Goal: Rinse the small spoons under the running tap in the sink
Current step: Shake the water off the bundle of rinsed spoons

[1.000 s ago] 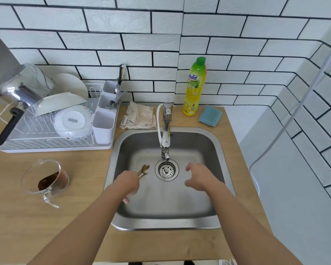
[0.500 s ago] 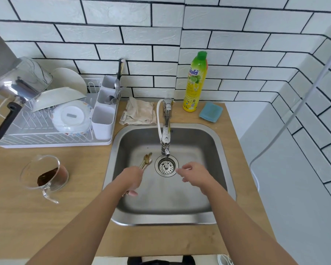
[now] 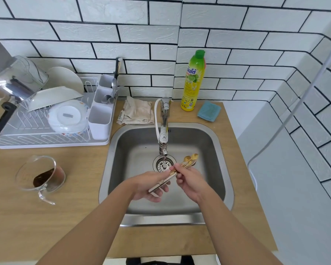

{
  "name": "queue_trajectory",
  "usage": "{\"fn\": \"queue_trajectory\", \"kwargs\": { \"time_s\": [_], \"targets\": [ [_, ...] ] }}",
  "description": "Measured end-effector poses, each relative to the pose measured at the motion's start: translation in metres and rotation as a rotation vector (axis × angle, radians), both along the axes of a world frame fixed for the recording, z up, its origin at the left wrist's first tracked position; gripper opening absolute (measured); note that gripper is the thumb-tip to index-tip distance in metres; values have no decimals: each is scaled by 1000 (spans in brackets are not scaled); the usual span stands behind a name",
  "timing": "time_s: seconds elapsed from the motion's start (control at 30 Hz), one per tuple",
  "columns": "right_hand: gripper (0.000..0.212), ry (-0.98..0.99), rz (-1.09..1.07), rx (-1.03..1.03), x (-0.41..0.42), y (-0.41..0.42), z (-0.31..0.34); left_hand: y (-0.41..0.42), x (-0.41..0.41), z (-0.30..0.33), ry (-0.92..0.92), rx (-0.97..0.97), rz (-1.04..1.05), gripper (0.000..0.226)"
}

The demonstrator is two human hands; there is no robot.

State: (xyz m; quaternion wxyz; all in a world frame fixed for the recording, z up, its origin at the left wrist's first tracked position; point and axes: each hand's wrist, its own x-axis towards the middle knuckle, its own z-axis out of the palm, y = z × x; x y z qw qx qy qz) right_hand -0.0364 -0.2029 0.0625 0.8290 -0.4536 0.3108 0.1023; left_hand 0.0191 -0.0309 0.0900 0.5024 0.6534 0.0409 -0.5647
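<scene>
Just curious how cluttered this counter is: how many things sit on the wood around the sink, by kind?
Dish rack: 1
Glass measuring cup: 1
Cloth: 1
Detergent bottle: 1
Blue sponge: 1
Total: 5

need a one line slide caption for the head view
Both hands, left hand and right hand, hold gold small spoons over the sink beside the tap.

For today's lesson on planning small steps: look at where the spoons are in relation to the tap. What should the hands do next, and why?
Probably shift the small spoons left, under the tap. Left hand and right hand both hold the bundle, whose bowls sit right of the spout, beside the drain.
</scene>
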Motion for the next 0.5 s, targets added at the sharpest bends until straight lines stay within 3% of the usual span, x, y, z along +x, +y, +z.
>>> {"fn": "queue_trajectory", "kwargs": {
  "time_s": [0.07,0.2,0.27,0.37,0.5],
  "targets": [
    [22,-30,-60,-35,-1,-7,2,5,-1,-4,-5,31,115,73],
    [25,-129,-145,-70,-4,-17,9,6,-2,-12,-58,-40,730,86],
    [26,-178,-148,-86,-7,-9,12,-2,-4,-8,-69,-118,940,87],
    [34,-195,-98,-99,-10,14,11,-21,-10,2,-54,-219,1008,86],
    [21,-165,-163,-42,-14,12,9,-21,-5,6,-133,-191,1047,81]
  ]
}}
